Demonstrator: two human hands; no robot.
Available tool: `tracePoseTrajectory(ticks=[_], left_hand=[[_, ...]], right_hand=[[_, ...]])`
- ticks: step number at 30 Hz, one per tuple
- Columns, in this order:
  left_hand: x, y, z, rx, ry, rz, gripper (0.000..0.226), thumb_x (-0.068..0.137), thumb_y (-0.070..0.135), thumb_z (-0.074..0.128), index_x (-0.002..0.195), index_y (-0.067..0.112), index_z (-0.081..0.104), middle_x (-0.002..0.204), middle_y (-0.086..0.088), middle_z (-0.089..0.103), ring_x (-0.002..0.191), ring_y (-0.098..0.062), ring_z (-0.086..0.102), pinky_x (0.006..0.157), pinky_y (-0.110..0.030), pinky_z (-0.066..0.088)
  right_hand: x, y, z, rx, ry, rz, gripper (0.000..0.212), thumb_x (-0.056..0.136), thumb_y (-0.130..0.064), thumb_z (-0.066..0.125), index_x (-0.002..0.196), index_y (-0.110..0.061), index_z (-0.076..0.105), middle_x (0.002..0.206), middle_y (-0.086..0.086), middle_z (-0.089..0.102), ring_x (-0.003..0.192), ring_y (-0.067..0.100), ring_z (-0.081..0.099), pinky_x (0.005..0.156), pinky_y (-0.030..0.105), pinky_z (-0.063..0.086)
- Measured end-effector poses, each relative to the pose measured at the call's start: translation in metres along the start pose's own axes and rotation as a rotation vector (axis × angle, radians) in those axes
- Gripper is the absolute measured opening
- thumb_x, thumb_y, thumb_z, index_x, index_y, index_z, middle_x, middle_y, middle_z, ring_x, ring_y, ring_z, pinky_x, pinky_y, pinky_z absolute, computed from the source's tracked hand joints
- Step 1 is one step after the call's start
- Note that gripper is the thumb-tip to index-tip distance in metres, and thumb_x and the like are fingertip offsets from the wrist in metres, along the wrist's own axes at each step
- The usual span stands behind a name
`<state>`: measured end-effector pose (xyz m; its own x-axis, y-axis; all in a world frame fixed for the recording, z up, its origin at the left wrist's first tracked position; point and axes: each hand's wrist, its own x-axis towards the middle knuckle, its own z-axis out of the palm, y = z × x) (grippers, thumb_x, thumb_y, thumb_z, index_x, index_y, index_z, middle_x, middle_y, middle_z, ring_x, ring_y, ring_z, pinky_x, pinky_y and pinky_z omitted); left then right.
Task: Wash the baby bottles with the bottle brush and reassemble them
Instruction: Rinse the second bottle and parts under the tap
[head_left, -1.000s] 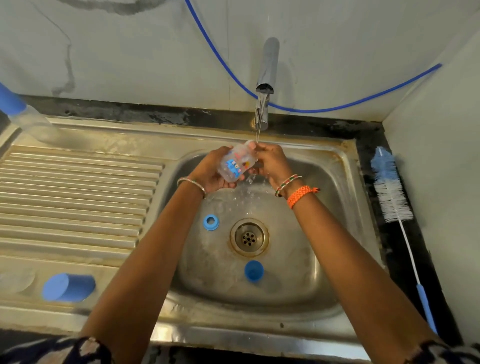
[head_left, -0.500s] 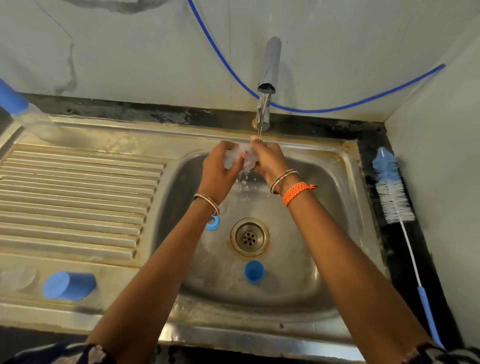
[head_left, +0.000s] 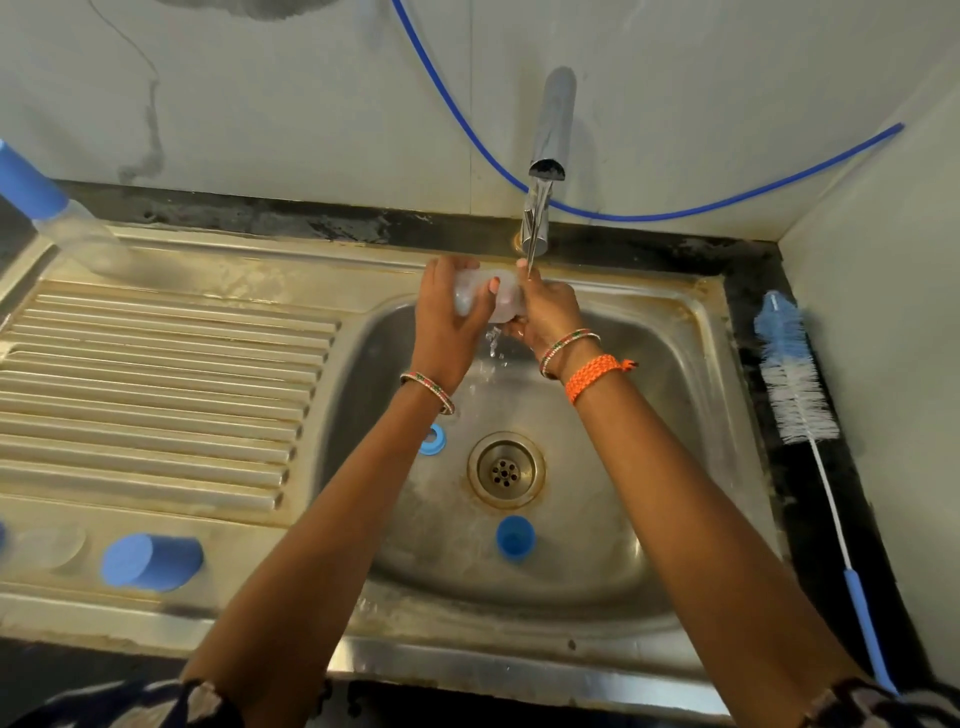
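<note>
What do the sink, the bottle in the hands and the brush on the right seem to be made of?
Sink: looks like stainless steel, dull brushed sheen, with rusty brown stains round the rim and drain.
Bottle: probably clear plastic, see-through between both hands; glass cannot be ruled out.
Brush: blue and white bristles, likely nylon, on a thin white stem with a blue handle that looks plastic.

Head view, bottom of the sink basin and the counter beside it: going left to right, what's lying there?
Blue cap on the draining board → blue ring in the basin → drain → small blue cup, just right of the drain's centre and nearer → bottle brush on the dark counter.
</note>
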<state>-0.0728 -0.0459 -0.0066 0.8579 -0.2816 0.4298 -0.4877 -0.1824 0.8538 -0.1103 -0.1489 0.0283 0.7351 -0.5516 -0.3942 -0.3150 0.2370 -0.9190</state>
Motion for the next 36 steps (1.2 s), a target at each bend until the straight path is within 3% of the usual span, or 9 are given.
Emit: tracePoseTrajectory(ticks=[7,11,14,16,20,22,26,33,36], left_hand=[[0.02,0.004,-0.007,-0.388,-0.161,-0.879,0.036,0.094,0.033,0.056,0.113,0.002,0.051,0.09,-0.015,0.06,0.054,-0.014,0.06,0.04,-0.02,0.045],[0.005,0.008,0.0,-0.089,-0.148,-0.255,0.022,0.093,0.026,0.06,0.103,0.01,0.048,0.093,-0.006,0.059,0.074,-0.01,0.059,0.059,-0.01,0.046],[0.001,0.0,0.0,0.031,-0.145,0.047,0.03,0.088,0.028,0.063,0.106,0.009,0.05,0.1,-0.008,0.057,0.087,-0.014,0.053,0.072,-0.006,0.039],[0.002,-0.006,-0.002,-0.104,-0.161,-0.11,0.033,0.09,0.036,0.058,0.109,0.011,0.047,0.102,-0.007,0.056,0.088,-0.02,0.059,0.071,-0.016,0.05],[0.007,0.009,-0.013,-0.56,-0.391,-0.916,0.055,0.096,0.059,0.03,0.1,0.01,0.057,0.07,-0.005,0.062,0.051,-0.01,0.058,0.04,-0.016,0.042],[0.008,0.006,-0.015,-0.639,-0.359,-0.921,0.049,0.098,0.053,0.033,0.103,0.01,0.056,0.065,-0.003,0.059,0.042,-0.004,0.049,0.035,-0.013,0.037],[0.001,-0.002,-0.017,-0.883,-0.366,-0.794,0.019,0.1,0.02,0.043,0.118,0.016,0.042,0.106,-0.012,0.054,0.069,-0.011,0.061,0.054,-0.016,0.051],[0.002,-0.01,-0.024,-0.961,-0.388,-0.76,0.018,0.089,0.013,0.057,0.105,0.019,0.052,0.114,-0.01,0.056,0.095,-0.023,0.061,0.068,-0.028,0.056],[0.002,-0.013,-0.025,-0.959,-0.406,-0.66,0.032,0.077,-0.001,0.06,0.103,0.016,0.052,0.116,-0.006,0.055,0.102,-0.025,0.06,0.072,-0.031,0.058]], right_hand=[[-0.008,0.016,-0.007,-0.177,-0.175,-0.182,0.028,0.101,-0.023,0.04,0.079,-0.019,0.057,0.096,0.023,0.065,0.102,0.043,0.061,0.09,0.052,0.049],[-0.002,0.006,-0.001,-0.2,0.162,-0.132,0.043,0.095,-0.039,0.051,0.067,-0.008,0.061,0.077,0.022,0.066,0.078,0.036,0.065,0.072,0.043,0.054],[0.001,-0.002,-0.001,-0.031,0.109,0.04,0.033,0.093,-0.037,0.055,0.069,-0.014,0.056,0.069,0.005,0.06,0.07,0.024,0.062,0.058,0.031,0.053],[0.0,0.0,-0.007,-0.094,0.026,-0.142,0.031,0.095,-0.033,0.053,0.07,-0.015,0.059,0.069,0.002,0.061,0.07,0.018,0.061,0.06,0.028,0.051],[-0.004,0.014,-0.011,-0.303,-0.183,-0.446,0.018,0.095,-0.02,0.055,0.109,-0.01,0.062,0.109,0.002,0.059,0.093,0.004,0.055,0.079,0.02,0.049],[-0.001,0.02,-0.012,-0.366,-0.098,-0.48,0.017,0.092,-0.025,0.059,0.093,-0.012,0.07,0.107,-0.002,0.064,0.096,0.004,0.057,0.083,0.023,0.048],[0.001,0.008,-0.013,-0.281,0.111,-0.239,0.053,0.094,-0.043,0.052,0.047,-0.018,0.052,0.043,-0.009,0.052,0.047,0.002,0.047,0.054,0.018,0.036],[-0.007,0.009,-0.017,-0.214,-0.192,-0.205,0.021,0.098,-0.025,0.049,0.087,-0.017,0.064,0.089,0.014,0.064,0.084,0.023,0.062,0.073,0.033,0.054],[-0.006,0.004,-0.015,-0.155,-0.067,-0.108,0.025,0.095,-0.037,0.052,0.084,-0.018,0.065,0.085,0.014,0.064,0.083,0.022,0.06,0.072,0.031,0.052]])
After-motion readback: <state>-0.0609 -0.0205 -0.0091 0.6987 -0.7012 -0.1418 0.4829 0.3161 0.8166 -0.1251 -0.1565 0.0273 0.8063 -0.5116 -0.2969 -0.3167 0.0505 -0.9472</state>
